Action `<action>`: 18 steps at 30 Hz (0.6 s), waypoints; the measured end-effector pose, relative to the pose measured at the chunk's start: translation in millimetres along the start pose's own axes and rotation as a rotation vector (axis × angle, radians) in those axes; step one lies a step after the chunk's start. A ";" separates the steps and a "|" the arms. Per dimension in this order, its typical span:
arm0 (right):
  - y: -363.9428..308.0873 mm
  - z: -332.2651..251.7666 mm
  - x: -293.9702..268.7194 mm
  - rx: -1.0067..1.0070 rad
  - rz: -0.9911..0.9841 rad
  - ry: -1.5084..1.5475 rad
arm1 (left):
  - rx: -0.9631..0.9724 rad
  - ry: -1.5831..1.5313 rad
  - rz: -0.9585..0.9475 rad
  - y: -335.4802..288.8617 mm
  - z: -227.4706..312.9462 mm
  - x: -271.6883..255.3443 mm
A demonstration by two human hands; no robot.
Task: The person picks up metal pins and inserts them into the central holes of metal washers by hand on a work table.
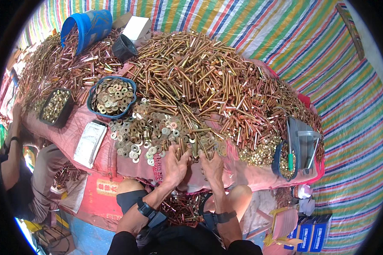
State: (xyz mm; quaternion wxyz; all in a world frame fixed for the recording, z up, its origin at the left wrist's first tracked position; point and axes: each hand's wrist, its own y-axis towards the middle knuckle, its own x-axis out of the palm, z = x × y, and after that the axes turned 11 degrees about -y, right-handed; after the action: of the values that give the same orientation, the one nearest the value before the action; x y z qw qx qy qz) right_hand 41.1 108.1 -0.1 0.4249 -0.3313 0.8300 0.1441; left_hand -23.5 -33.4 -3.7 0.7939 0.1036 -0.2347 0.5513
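My left hand is closed round a few brass-coloured bolts that point up and away. Close beside it, my right hand grips more such bolts. Both hands are at the near edge of a pile of flat round washers, some under and around the fingertips. Past them spreads a big heap of long bolts, lying in all directions. The palms face away, so how many bolts each hand holds is hard to tell.
A blue tub of washers stands left of the hands. Small nuts lie to the right, by a grey scoop-like container. At the far left are a tipped blue bucket, a dark nut tray and another person's arm.
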 end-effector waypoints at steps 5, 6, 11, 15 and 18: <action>1.0 -7.2 -9.0 0.022 -0.080 0.183 | 0.229 0.102 -0.032 -12.1 -3.4 4.6; 1.1 -8.2 -11.1 0.048 -0.129 0.250 | 0.222 0.059 -0.034 -11.9 -3.7 5.6; -4.2 -3.6 -18.9 0.065 -0.215 0.343 | 0.057 -0.064 -0.023 -7.6 -3.5 0.5; -13.2 1.5 -11.6 -0.123 -0.206 0.310 | 0.022 -0.111 -0.025 -5.4 -11.4 -4.8; -13.5 -6.0 -1.1 -0.372 -0.209 0.227 | 0.101 -0.069 -0.044 1.1 -18.7 -9.5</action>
State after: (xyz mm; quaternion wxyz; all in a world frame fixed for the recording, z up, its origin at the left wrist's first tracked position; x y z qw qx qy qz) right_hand 47.0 95.5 4.9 0.2730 -0.5021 0.7929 0.2115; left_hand -22.4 -33.0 -24.7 0.7910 0.1680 -0.2315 0.5408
